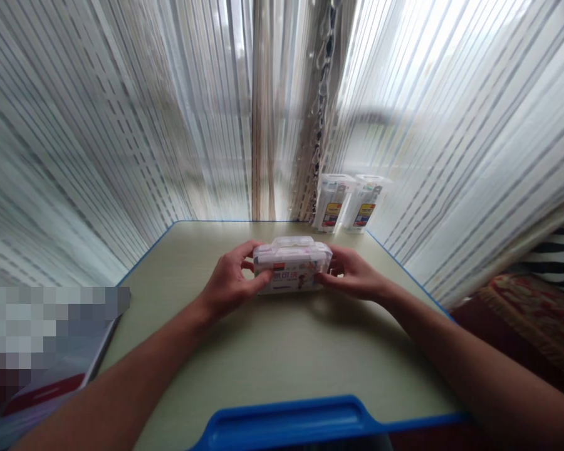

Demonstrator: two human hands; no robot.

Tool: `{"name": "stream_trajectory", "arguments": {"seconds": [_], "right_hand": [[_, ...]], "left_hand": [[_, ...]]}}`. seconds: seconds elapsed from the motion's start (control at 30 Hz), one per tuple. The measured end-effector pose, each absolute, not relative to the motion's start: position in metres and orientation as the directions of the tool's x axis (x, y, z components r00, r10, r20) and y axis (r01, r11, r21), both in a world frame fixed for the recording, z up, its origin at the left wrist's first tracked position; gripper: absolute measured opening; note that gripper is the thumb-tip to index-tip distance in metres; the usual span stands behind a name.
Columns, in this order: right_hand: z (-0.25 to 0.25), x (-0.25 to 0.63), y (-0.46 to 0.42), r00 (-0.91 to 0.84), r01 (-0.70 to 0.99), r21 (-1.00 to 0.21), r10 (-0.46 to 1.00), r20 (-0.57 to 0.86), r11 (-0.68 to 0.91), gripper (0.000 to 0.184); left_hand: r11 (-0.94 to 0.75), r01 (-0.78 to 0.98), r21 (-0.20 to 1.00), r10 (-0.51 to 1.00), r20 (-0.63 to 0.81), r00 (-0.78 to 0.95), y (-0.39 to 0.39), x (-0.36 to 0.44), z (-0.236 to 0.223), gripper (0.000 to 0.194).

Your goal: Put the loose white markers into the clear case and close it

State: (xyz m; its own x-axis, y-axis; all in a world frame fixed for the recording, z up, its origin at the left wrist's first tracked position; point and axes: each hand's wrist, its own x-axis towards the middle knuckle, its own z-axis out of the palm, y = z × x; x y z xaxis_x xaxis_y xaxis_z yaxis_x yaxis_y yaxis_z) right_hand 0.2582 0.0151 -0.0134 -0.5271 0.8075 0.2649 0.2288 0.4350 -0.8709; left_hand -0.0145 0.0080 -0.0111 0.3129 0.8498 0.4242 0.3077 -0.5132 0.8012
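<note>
A small clear plastic case (289,275) with a handle on top and a printed front stands upright on the pale table (263,351). My left hand (237,272) grips its left end, thumb on the front and fingers behind. At the right end my right hand (352,272) holds it the same way, thumb against the front face. What is inside the case cannot be made out, and the print is partly covered by my thumbs.
Two clear packages (329,210) with yellow and red labels stand at the table's far right corner. Striped sheer curtains (207,125) hang behind. On the left lies a flat, partly blurred item (66,388). A blue moulded tray edge (291,416) runs along the near side.
</note>
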Motion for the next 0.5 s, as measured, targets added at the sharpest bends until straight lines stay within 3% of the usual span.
{"name": "stream_trajectory", "arguments": {"seconds": [0.23, 0.5], "right_hand": [[-0.016, 0.259, 0.019, -0.570, 0.290, -0.833, 0.784, 0.246, 0.472, 0.041], [0.000, 0.265, 0.018, -0.592, 0.344, -0.798, 0.774, 0.225, 0.495, 0.036]], "left_hand": [[-0.467, 0.335, 0.818, 0.848, 0.308, 0.431, 0.013, -0.023, -0.017, 0.044], [-0.421, 0.365, 0.831, 0.884, 0.287, 0.368, -0.006, -0.017, -0.005, 0.041]]}}
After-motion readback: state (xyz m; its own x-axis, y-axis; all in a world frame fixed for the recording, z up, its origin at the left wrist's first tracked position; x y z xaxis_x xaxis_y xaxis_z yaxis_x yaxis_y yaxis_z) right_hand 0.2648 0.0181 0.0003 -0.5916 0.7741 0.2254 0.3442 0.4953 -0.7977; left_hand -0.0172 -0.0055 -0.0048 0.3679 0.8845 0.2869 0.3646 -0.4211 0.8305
